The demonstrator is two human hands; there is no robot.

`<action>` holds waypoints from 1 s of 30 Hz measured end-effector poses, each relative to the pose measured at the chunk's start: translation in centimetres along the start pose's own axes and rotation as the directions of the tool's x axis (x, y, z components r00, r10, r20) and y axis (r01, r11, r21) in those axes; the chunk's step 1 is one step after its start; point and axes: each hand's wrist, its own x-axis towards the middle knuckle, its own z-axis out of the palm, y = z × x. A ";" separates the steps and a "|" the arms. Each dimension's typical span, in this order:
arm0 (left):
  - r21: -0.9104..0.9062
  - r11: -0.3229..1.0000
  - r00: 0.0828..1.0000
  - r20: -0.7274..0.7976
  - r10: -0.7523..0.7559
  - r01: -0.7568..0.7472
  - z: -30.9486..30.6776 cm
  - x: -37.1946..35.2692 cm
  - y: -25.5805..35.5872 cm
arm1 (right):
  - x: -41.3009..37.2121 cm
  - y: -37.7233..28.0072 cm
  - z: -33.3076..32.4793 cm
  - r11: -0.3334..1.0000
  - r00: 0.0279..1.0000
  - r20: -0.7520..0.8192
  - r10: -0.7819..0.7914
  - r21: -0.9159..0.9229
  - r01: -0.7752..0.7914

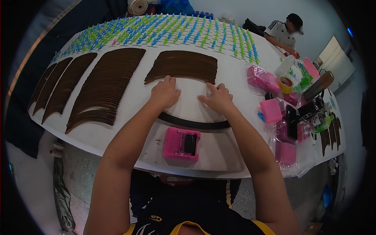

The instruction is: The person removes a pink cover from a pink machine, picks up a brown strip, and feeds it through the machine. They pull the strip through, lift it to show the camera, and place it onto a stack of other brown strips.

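Observation:
A fan-like row of brown curved strips [182,66] lies on the white table in front of me. My left hand [166,93] is at its near left edge, fingers curled and bunched; what is under the fingertips is hidden. At the near right corner is my right hand [217,98], its thumb and fingers apart and a fingertip against the strips' edge. Nearer to me, a single dark curved strip [192,122] lies between my forearms. Below it sits a pink block [169,145] with a black part [190,144] set in it.
More brown strips [105,82] lie in groups on the left. Rows of blue and green clip-like pieces [188,29] cover the far side. On the right are pink packages [262,78], a tape roll [286,81] and a phone [291,121]. A person [284,33] works at the far right.

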 end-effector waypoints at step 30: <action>0.101 0.961 0.966 -0.005 -0.259 0.258 -1.9 -2.7 -0.4 | -10.6 4.2 -3.0 0.831 0.928 -0.242 -0.283 0.421 0.363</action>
